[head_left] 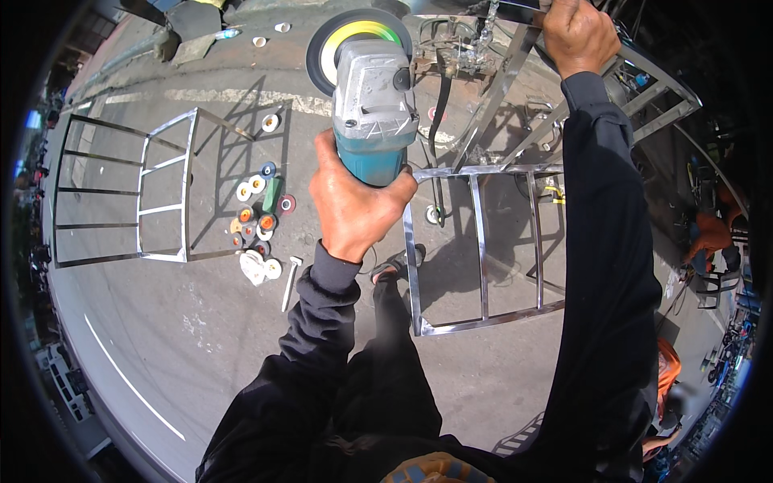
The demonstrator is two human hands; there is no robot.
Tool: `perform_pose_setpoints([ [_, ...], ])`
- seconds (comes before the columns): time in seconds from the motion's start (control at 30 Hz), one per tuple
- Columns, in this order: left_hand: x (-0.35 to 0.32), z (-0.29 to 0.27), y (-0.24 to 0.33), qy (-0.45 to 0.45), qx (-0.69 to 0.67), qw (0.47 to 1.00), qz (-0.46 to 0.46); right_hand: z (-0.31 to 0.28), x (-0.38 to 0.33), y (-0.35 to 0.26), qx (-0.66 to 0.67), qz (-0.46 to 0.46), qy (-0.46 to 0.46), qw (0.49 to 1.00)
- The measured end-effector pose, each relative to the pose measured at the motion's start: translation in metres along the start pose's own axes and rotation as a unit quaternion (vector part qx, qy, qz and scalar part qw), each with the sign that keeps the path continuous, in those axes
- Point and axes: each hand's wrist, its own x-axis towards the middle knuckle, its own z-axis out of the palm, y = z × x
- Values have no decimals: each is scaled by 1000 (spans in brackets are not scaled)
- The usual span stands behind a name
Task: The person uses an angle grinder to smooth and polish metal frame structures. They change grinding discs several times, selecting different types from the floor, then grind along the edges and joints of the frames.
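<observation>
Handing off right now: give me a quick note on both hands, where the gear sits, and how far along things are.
Left hand: gripping the teal angle grinder, disc raised, off the metal.
Right hand: clamped on the steel frame, steadying its top bar.
Spare discs lie on the pavement to the left, beside a second frame.
Done: cannot tell which joints are polished.
Left: disc not yet on the frame.

The left hand (pixel 354 201) grips a teal-and-grey angle grinder (pixel 372 105), its disc (pixel 338 40) pointing away. The right hand (pixel 576 36) clasps a steel frame (pixel 483 241) standing over the pavement. Polishing wheels (pixel 256 217) lie on the ground just beside a second frame (pixel 165 193), left of the grinder
</observation>
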Motion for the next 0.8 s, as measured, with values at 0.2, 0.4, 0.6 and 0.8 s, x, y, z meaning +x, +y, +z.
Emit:
perform_pose_setpoints([
  [0.2,1,-2,3,1,16,1000,-10,4,-2,5,-35,-33,12,999],
  [0.4,1,-7,7,1,26,1000,-10,4,-1,4,-42,-48,18,998],
  [0.6,1,-10,9,-11,37,999,-6,7,-3,10,-72,-83,22,994],
  [0.8,1,-12,11,-11,39,999,-14,11,-6,16,-135,-139,37,980],
])
